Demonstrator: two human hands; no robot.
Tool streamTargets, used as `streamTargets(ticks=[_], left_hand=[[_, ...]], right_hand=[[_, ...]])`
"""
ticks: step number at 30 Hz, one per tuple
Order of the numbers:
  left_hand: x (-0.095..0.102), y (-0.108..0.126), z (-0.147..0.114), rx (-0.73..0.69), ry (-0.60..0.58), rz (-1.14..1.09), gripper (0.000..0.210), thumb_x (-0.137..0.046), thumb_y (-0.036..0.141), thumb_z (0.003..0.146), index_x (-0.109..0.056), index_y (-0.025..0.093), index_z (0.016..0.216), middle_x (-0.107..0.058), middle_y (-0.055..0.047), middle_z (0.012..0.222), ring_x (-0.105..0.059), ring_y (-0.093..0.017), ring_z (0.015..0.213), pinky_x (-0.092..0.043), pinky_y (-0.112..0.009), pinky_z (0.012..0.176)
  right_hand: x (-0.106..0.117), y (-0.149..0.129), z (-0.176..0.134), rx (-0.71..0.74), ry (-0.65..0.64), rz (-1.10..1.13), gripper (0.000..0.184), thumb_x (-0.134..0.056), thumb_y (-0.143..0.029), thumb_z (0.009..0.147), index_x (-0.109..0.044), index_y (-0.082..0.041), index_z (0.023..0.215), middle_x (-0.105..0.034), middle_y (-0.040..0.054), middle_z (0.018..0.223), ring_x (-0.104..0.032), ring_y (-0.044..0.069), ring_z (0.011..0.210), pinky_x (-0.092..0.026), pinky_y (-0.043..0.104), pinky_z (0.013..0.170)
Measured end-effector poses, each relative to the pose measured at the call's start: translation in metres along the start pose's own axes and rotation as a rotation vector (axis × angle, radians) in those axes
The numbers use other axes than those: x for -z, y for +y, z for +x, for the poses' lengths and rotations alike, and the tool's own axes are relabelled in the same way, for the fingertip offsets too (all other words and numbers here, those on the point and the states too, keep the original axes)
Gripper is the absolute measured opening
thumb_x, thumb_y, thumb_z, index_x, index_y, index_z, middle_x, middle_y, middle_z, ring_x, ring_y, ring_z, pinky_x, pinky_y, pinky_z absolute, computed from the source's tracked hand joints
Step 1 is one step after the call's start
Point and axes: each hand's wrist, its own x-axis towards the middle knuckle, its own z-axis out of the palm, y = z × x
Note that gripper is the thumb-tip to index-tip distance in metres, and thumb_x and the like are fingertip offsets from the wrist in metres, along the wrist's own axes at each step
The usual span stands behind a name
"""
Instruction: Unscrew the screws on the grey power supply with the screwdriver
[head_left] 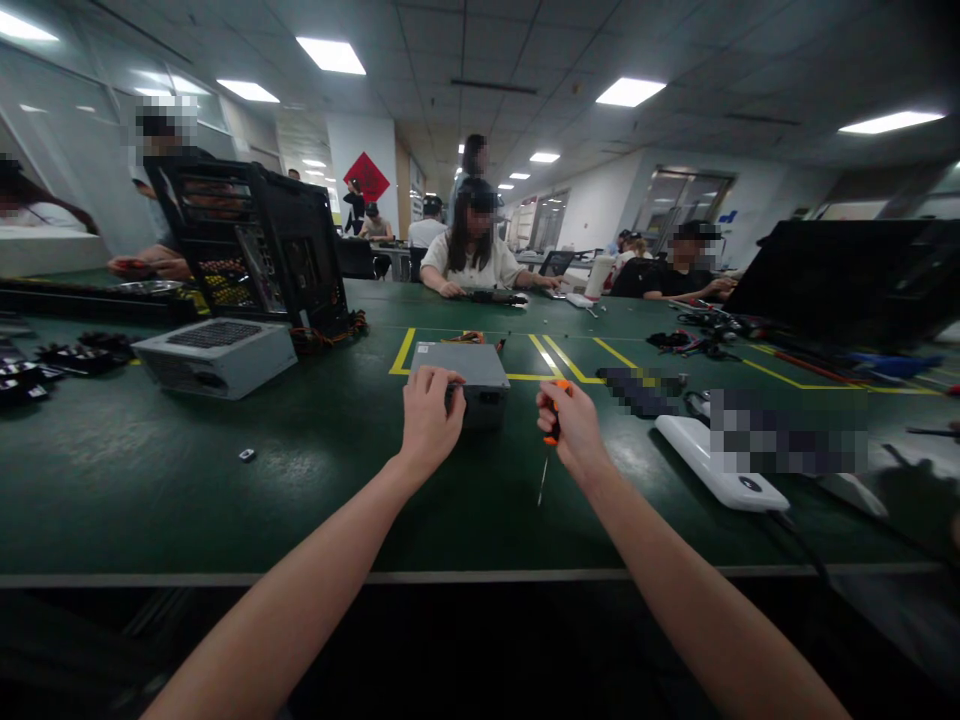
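Note:
A grey metal computer power supply (pixel 480 368) sits on the green tabletop straight ahead. My left hand (pixel 429 425) grips its near left edge, fingers bent over the top and thumb against the near face. The part under that hand is hidden. To the right, my right hand (pixel 574 425) is closed around a screwdriver (pixel 553 437) with an orange and black handle. Its thin shaft points down towards the table, and the tip is apart from the power supply. Behind the power supply, some coloured cables (pixel 472 338) show.
A second power supply (pixel 225 355) and a black computer case (pixel 300 245) stand to the left. A small white piece (pixel 247 455) lies nearer. On the right are a white power bank (pixel 720 465), cable bundles (pixel 690 340) and a dark monitor-like panel (pixel 855 280). A person (pixel 476 255) sits opposite.

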Motion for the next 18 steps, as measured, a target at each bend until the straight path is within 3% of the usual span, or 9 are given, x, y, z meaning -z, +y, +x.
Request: streamTargets(ticks=[5, 10, 15, 18], left_hand=[[-0.004, 0.001, -0.008, -0.044, -0.242, 0.007, 0.012, -0.044, 0.017, 0.083, -0.054, 0.022, 0.09, -0.057, -0.001, 0.091, -0.055, -0.014, 0.079, -0.044, -0.026, 0.067], [-0.014, -0.005, -0.018, -0.152, -0.488, 0.202, 0.018, -0.046, 0.02, 0.084, -0.06, 0.023, 0.093, -0.06, -0.003, 0.092, -0.056, -0.019, 0.086, -0.045, -0.03, 0.068], [-0.021, -0.001, -0.022, -0.252, -0.573, 0.34, 0.015, -0.047, 0.017, 0.083, -0.062, 0.02, 0.082, -0.058, -0.007, 0.092, -0.054, -0.022, 0.088, -0.046, -0.031, 0.068], [-0.015, 0.002, -0.02, -0.27, -0.616, 0.391, 0.018, -0.041, 0.012, 0.084, -0.059, 0.018, 0.087, -0.056, -0.009, 0.095, -0.053, -0.021, 0.088, -0.047, -0.031, 0.066]], right_hand=[[-0.004, 0.005, 0.006, -0.061, -0.09, -0.131, 0.02, -0.062, -0.024, 0.062, -0.05, -0.018, 0.077, -0.051, -0.0071, 0.052, -0.034, 0.002, 0.035, -0.026, 0.014, 0.031], [-0.006, 0.022, 0.0, -0.121, -0.148, -0.233, 0.021, -0.061, -0.022, 0.062, -0.051, -0.017, 0.08, -0.055, -0.0052, 0.055, -0.04, 0.004, 0.037, -0.032, 0.016, 0.033], [-0.005, 0.024, -0.006, -0.101, -0.174, -0.27, 0.02, -0.059, -0.023, 0.065, -0.051, -0.018, 0.083, -0.054, -0.0059, 0.057, -0.04, 0.004, 0.038, -0.033, 0.016, 0.034], [-0.004, 0.023, -0.007, -0.079, -0.18, -0.295, 0.02, -0.059, -0.025, 0.067, -0.051, -0.018, 0.084, -0.054, -0.006, 0.058, -0.04, 0.004, 0.038, -0.034, 0.016, 0.034]])
